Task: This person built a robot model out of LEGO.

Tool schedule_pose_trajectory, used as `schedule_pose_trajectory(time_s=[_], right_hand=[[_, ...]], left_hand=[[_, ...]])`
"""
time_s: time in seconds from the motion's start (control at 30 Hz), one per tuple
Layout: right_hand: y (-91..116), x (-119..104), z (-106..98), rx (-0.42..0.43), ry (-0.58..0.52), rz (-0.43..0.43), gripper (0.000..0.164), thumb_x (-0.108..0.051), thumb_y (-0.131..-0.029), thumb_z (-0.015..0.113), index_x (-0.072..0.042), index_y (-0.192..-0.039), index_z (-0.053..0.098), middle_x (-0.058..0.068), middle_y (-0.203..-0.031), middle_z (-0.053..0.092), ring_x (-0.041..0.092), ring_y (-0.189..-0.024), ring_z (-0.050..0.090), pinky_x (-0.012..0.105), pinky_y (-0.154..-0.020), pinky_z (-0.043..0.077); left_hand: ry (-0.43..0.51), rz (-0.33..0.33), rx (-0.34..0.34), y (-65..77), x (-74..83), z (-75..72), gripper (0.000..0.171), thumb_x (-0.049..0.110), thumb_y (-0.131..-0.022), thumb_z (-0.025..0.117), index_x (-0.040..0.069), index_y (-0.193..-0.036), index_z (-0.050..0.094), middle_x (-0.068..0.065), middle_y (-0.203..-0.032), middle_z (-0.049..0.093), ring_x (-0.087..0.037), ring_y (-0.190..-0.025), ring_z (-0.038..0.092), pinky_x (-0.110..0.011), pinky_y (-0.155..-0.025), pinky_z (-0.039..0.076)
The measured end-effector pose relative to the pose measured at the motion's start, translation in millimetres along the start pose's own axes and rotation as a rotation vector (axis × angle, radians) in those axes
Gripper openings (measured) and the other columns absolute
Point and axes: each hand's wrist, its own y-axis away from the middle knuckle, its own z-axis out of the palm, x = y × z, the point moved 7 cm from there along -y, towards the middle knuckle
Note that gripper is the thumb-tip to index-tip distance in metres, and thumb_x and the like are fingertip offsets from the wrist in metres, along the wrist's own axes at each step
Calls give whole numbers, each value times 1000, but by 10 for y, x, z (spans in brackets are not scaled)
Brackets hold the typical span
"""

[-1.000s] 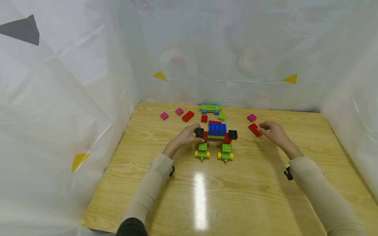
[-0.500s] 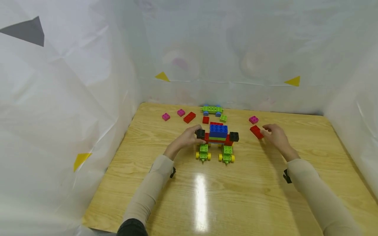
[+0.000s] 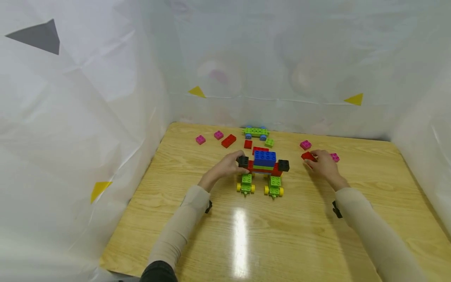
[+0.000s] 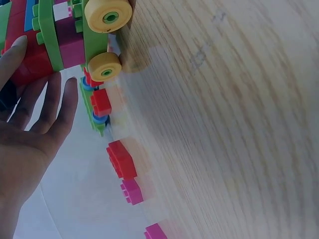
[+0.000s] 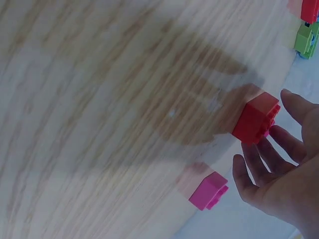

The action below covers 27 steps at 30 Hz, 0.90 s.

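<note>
A toy brick vehicle (image 3: pixel 265 158) stands mid-table, with a blue brick on top, black bricks at both ends, green bases and yellow wheels. My left hand (image 3: pixel 227 165) grips its left end; in the left wrist view the thumb lies on a red brick (image 4: pixel 35 57) of the build and the fingers reach behind. To the right, my right hand (image 3: pixel 325 166) holds a loose red brick (image 3: pixel 308 156) between thumb and fingers. The right wrist view has this red brick (image 5: pixel 256 118) low over the wood, studs facing away, with the thumb at one end and fingertips at the other.
Pink bricks lie beyond the right hand (image 3: pixel 305 145) and just right of it (image 3: pixel 334 157). Along the back are a green wheeled base (image 3: pixel 256 132), a small green brick (image 3: pixel 269 142), red bricks (image 3: pixel 229 140) and pink bricks (image 3: pixel 200 139). White sheeting (image 3: pixel 246 58) encloses the table.
My right hand has moved left and closed its fingers on the red brick, uncovering a pink brick to its right. My left hand keeps its hold on the vehicle.
</note>
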Motion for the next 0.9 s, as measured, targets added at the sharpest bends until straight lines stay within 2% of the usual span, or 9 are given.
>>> schedule_pose_trajectory(time_s=[0.13,0.3,0.5,0.63,0.77,0.9], right_hand=[[-25,-2,28,18,7,11,53,-21,-94,62,12,-132,44,35,-119,48,47,-103,51,60,-84,45],[-66,27,83,35,35,32,51,-14,-91,65,9,-132,44,34,-120,49,47,-104,52,60,-84,45],[-41,-31,79,45,45,-30,48,-9,-94,60,9,-134,43,35,-120,50,49,-106,51,62,-87,43],[23,-273,-52,97,7,-150,47,-7,-94,61,8,-135,44,35,-122,50,49,-105,51,62,-86,43],[113,-655,-239,155,-36,-291,44,-3,-92,63,5,-133,49,31,-121,53,45,-103,53,59,-84,44],[256,-1041,-392,163,-65,-375,44,-2,-91,64,1,-132,52,25,-121,56,39,-101,55,55,-83,47]], left_hand=[[-5,14,-3,-12,18,20,33,19,-85,76,8,-104,51,-6,-93,56,-27,-84,51,-30,-68,45],[-7,18,-3,-11,19,25,33,19,-85,75,9,-103,51,-6,-92,57,-26,-85,52,-29,-69,46],[5,29,-14,-8,14,32,33,20,-85,75,8,-103,50,-7,-90,55,-27,-82,51,-29,-67,44],[6,21,-19,-4,4,31,33,20,-85,75,9,-104,50,-7,-89,54,-21,-77,49,-28,-64,43],[7,11,-14,0,5,23,32,19,-86,75,10,-104,50,-6,-89,55,-19,-75,49,-27,-63,43],[13,23,-21,-5,25,28,31,18,-86,74,9,-102,49,-10,-89,54,-20,-75,47,-27,-63,41]])
